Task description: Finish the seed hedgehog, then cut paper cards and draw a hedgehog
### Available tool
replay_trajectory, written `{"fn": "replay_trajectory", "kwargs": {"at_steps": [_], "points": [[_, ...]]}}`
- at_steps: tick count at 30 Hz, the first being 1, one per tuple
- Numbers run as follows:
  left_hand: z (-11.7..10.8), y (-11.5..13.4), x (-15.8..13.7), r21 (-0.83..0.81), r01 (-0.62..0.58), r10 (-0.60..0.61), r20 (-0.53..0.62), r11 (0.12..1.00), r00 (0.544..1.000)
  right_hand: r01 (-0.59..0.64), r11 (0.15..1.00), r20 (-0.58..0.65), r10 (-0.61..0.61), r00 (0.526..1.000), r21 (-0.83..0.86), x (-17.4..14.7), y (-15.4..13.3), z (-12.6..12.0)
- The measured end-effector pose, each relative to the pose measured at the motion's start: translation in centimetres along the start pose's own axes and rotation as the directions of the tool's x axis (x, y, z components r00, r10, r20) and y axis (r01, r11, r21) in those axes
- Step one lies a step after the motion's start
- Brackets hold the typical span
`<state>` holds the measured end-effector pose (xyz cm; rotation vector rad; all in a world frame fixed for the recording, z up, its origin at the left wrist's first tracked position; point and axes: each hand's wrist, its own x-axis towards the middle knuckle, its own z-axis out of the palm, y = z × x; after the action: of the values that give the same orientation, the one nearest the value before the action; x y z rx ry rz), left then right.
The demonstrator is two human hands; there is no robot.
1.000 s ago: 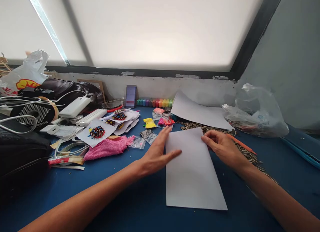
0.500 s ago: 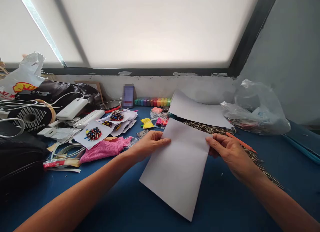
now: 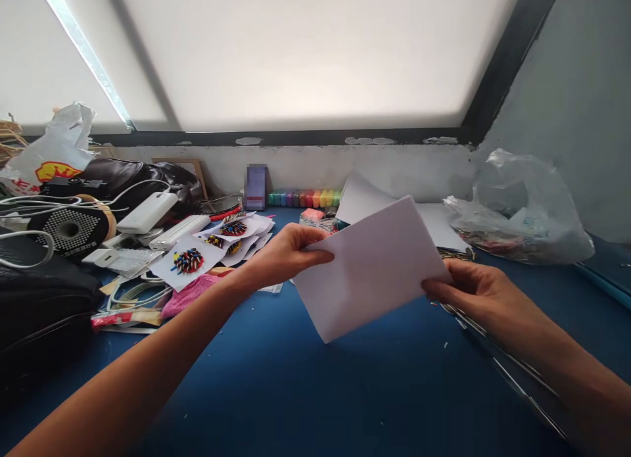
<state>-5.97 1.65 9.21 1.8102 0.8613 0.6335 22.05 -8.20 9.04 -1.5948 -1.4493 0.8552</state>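
A blue table (image 3: 296, 398) fills the lower view, flecked with small pale scraps, and against the wall at its back stands a row of coloured blocks (image 3: 304, 199), the landmark here. In front of that row, toward the wearer, is a white sheet of paper (image 3: 369, 273), tilted; whether its lowest corner touches the table I cannot tell. The left hand (image 3: 293, 250) pinches its left edge between thumb and fingers, and the right hand (image 3: 473, 286) grips its right edge the same way. Above the row, a dark frame (image 3: 305, 139) with patchy pale marks borders a large backlit white blind (image 3: 305, 56), and a grey wall (image 3: 586, 95) rises far to its right. Just left of the row a phone-like slab (image 3: 256, 189) stands upright, its face blurred out. Farther left and nearer the wearer lie white cards with spiky colourful figures (image 3: 187, 261), a pink cloth (image 3: 190, 296), a black spool (image 3: 44, 232) and a printed plastic bag (image 3: 62, 148). Right of the row, a second sheet (image 3: 362, 195) curls up at one end, and beyond it sits a clear plastic bag (image 3: 532, 230).
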Motion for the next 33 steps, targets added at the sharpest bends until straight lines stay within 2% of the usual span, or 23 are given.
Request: {"fn": "replay_trajectory", "kwargs": {"at_steps": [2,3,4,6,7,8,10,12,14,17,20,25,28,31,33], "points": [[-0.4,0.7,0.3,0.231,-0.063,0.078,-0.057,0.971,0.995,0.005,1.0,0.075,-0.006,0.997,0.011,0.1,0.1,0.1],[-0.4,1.0,0.5,0.377,-0.091,0.158,-0.15,0.922,0.976,-0.007,1.0,0.062,0.005,0.998,0.025,0.1,0.3,0.1],[-0.2,1.2,0.6,0.527,-0.105,0.269,-0.245,0.843,0.931,-0.02,0.999,0.001,0.02,1.0,0.032,0.2,0.6,0.2],[1.0,1.4,0.8,0.789,-0.087,0.539,-0.33,0.608,0.775,-0.07,0.995,-0.106,0.077,0.991,0.068,0.4,1.2,0.3],[2.1,1.4,0.8,0.865,-0.116,0.616,-0.247,0.488,0.748,-0.098,0.99,-0.123,0.11,0.986,0.103,0.4,1.4,0.4],[3.3,1.2,0.7,0.912,-0.17,0.653,-0.128,0.373,0.747,-0.122,0.981,-0.109,0.139,0.984,0.15,0.4,1.4,0.6],[6.2,0.6,0.7,0.949,-0.271,0.623,0.116,0.159,0.774,-0.157,0.951,-0.042,0.174,0.984,0.265,0.3,1.3,1.3],[8.7,-0.2,0.8,0.966,-0.256,0.59,0.218,-0.019,0.777,-0.19,0.913,0.021,0.196,0.98,0.36,0.0,1.0,2.1],[10.2,-0.9,1.3,0.972,-0.206,0.592,0.232,-0.112,0.772,-0.219,0.887,0.064,0.211,0.975,0.408,-0.3,0.6,2.8],[10.9,-1.4,2.0,0.977,-0.169,0.589,0.212,-0.128,0.78,-0.231,0.879,0.072,0.222,0.972,0.417,-0.6,0.5,3.4],[10.6,-1.6,2.2,0.978,-0.187,0.578,0.206,-0.093,0.789,-0.226,0.887,0.057,0.222,0.973,0.402,-0.6,0.9,3.5],[9.1,-1.8,2.8,0.971,-0.219,0.541,0.133,0.097,0.83,-0.161,0.914,-0.02,0.182,0.983,0.373,-0.4,1.0,3.2],[7.5,-2.1,3.5,0.973,-0.148,0.516,0.037,0.175,0.856,-0.094,0.94,-0.137,0.145,0.98,0.327,-0.1,0.8,2.8],[5.6,-2.6,4.3,0.969,-0.082,0.506,-0.049,0.234,0.861,-0.099,0.94,-0.213,0.176,0.961,0.327,0.2,1.0,1.6],[3.9,-2.8,4.6,0.927,-0.067,0.503,-0.138,0.368,0.853,-0.089,0.937,-0.274,0.188,0.943,0.339,0.2,1.3,0.5]]}}
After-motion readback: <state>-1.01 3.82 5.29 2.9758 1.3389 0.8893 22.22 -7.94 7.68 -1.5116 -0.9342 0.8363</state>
